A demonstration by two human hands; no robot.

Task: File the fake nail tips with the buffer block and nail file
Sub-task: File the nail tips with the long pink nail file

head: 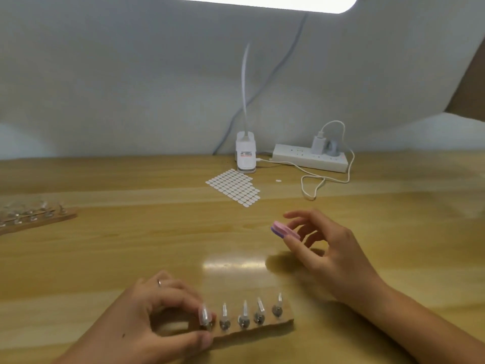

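Five fake nail tips [245, 311] are standing along a wooden strip [282, 324] lying crosswise on the counter [131, 245]. The left hand [147, 319] has its grip pinching the leftmost tip [204, 315]; the right hand [328, 248] is holding the buffer block [284, 229], hovering beyond the row's right end.

Bright light from the blown-out lamp panel [265, 2] overhead leaves glare on the bench [131, 245] and a soft shadow under the right hand [324, 248]; the view is soft, edges bowed.
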